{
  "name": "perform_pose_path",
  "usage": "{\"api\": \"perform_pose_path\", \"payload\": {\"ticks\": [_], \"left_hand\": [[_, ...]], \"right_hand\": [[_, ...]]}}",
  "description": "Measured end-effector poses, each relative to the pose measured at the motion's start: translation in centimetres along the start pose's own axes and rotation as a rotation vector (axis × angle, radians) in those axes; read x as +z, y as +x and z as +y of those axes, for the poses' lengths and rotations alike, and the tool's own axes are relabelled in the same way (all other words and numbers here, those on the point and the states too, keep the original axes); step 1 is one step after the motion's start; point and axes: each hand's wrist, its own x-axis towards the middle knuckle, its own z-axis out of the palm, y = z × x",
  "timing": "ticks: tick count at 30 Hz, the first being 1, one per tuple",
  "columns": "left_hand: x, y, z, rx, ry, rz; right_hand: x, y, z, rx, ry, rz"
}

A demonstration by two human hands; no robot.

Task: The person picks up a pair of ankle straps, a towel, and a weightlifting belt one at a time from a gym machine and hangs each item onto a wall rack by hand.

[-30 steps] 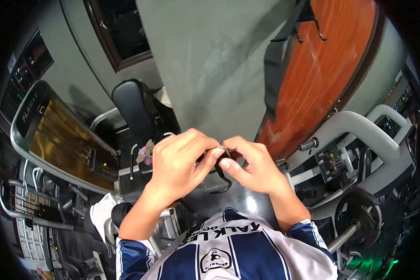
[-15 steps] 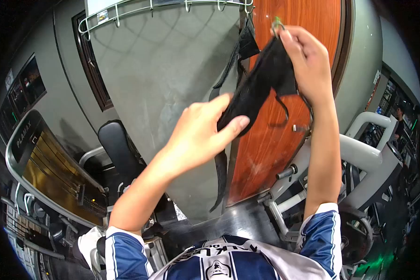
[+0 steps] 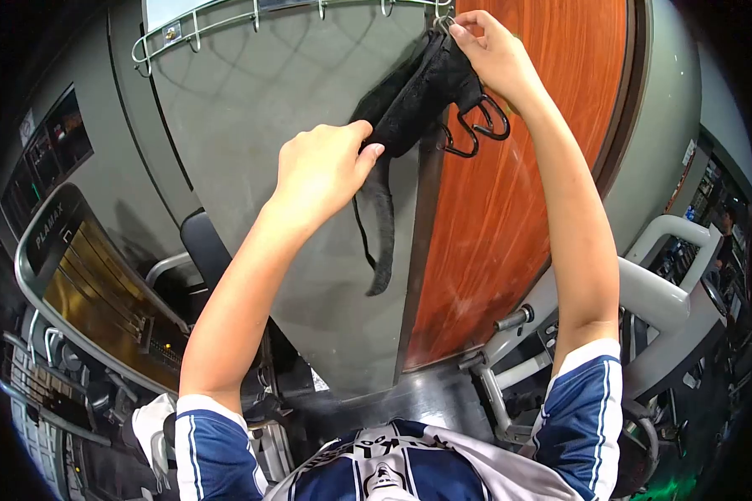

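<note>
A black fabric strap [image 3: 418,104] with black metal hooks [image 3: 476,129] at its right side is up by the end of the white wire hook rack [image 3: 288,10]. My right hand [image 3: 491,54] pinches its top end at the rack's last hook. Lower left, my left hand [image 3: 326,163] grips the strap's lower edge between thumb and fingers. Another dark strap [image 3: 382,225] hangs down behind, against the grey wall. Whether the top ring sits on the hook cannot be made out.
A wooden door panel [image 3: 510,225] stands behind my right arm. A PLAMAX weight machine [image 3: 100,284] is at the left, with a black pad [image 3: 205,246] beside it. Grey machine arms [image 3: 652,296] stand at the right. Far right, a person [image 3: 727,234] is partly visible.
Both hands have moved up and left with the black strap, bringing its top end to the rack's end hook. The black metal hooks now show clearly below my right hand.
</note>
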Motion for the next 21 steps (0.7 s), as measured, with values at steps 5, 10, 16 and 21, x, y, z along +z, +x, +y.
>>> {"api": "perform_pose_path", "payload": {"ticks": [5, 10, 16, 21], "left_hand": [[1.7, -0.7, -0.5, -0.046, -0.053, -0.006], [2.3, -1.5, -0.8, -0.013, -0.175, 0.042], [3.0, -2.3, -0.4, 0.018, -0.099, 0.053], [5.3, -4.2, -0.5, 0.038, -0.320, 0.100]], "right_hand": [[-0.5, -1.6, 2.2, 0.083, 0.091, -0.228], [-1.7, -7.0, 2.8, 0.210, 0.342, -0.263], [-3.6, -11.2, 0.6, 0.195, 0.451, -0.248], [-3.2, -12.0, -0.6, -0.100, 0.007, -0.248]]}}
